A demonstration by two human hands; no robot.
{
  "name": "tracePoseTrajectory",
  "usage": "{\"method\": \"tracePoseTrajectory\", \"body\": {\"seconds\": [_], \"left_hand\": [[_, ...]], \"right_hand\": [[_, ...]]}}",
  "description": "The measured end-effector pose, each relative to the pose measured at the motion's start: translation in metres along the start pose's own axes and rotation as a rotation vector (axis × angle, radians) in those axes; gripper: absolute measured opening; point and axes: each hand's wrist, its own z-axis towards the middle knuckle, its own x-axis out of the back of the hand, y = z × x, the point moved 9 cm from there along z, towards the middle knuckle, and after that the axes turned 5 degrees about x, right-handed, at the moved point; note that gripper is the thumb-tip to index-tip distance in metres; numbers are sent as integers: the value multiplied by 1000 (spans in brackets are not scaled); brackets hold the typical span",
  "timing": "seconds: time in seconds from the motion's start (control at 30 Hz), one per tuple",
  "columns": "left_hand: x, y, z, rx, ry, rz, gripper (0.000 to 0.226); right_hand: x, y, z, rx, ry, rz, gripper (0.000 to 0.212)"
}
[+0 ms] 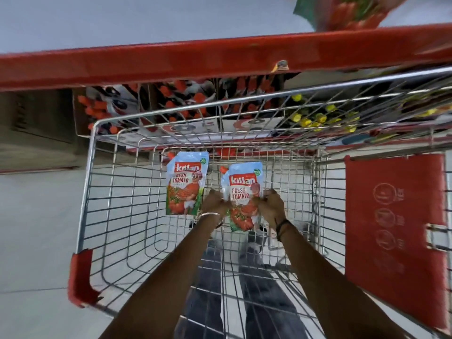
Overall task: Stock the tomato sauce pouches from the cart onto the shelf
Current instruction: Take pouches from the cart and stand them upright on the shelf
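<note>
A: What does the grip have?

B: Both hands are closed on one tomato sauce pouch [244, 195], the left hand [215, 201] pinching its left edge, the right hand [270, 204] its right edge, label facing up. It sits low inside the wire cart [97, 192], near the far end of the basket.

A: Anything else in there?

B: Just left of the left hand lies a second pouch [187, 183], flat on the basket floor and untouched. I see no others (the basket otherwise looks bare wire).

A: So how far along is it?

B: Late, I'd judge: two pouches left to move, one already in hand. A blurred pouch [342, 11] of the same colouring sits up beyond the hands on the shelf [171, 62], far right, with bare shelf surface left of it.

A: What stands in the way?

B: The cart's far wire wall rises between the hands and the red shelf edge, so the pouch must be lifted clear over it. Below that edge, bottles with red caps [186, 99] and yellow caps [308, 121] fill the lower tier. The red child-seat flap [393, 228] hangs well right of the right hand, clear of the lift.
</note>
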Motion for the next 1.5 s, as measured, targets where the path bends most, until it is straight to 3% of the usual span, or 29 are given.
{"method": "tracePoseTrajectory", "body": {"seconds": [0.1, 0.23, 0.37, 0.43, 0.57, 0.67, 0.77, 0.97, 1.23, 1.5], "left_hand": [[6, 3, -16, -30, 0, -30, 29], [33, 22, -60, -134, 66, -44, 20], [68, 44, -114, -261, 130, -32, 19], [89, 50, -137, -314, 176, -104, 12], [124, 65, -187, -453, 225, -197, 39], [151, 76, -220, -570, 328, -187, 25], [177, 94, -259, -672, 318, -291, 20], [230, 131, -316, -843, 322, -438, 26], [297, 193, -364, -1028, 494, -494, 30], [319, 229, -330, -1065, 517, -518, 23]], "right_hand": [[0, 0, -8, 35, -49, -15, 11], [8, -17, -30, 83, -53, 16, 33], [18, -45, -60, 161, -57, 154, 23], [24, -68, -81, 213, -67, 200, 31], [42, -124, -131, 362, -44, 211, 20], [56, -165, -166, 478, -43, 212, 17], [68, -208, -204, 597, -48, 230, 16], [95, -279, -249, 782, 68, 327, 20], [112, -378, -280, 987, 260, 384, 20], [98, -409, -246, 989, 344, 408, 20]]}}
